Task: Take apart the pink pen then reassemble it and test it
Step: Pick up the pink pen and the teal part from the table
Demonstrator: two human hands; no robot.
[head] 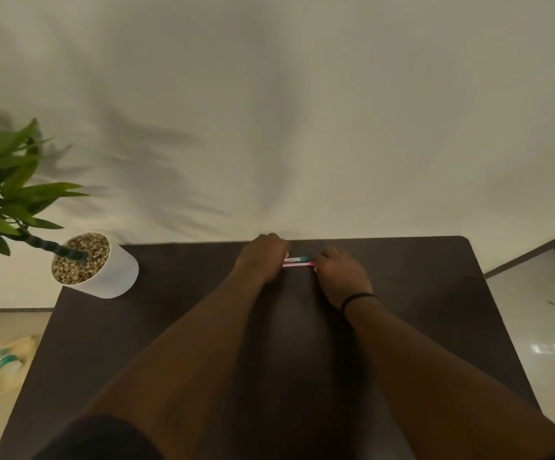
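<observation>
Plant pot (103, 267) at the left of the frame stands well clear. My left hand (262, 257) covers one end of the pink pen (297, 265), lying at the top centre of the dark surface (169, 327) beside a teal pen (299, 259); my right hand (339, 273) covers the other. Whether either grip has closed, I cannot tell. I should pinch only the pink barrel and twist gently

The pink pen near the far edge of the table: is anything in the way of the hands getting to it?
Nothing visible. The left hand and right hand are already at opposite ends of the pink pen. A teal pen lies close alongside, on its far side, not between hands and pen. The plant pot stands far left.
</observation>
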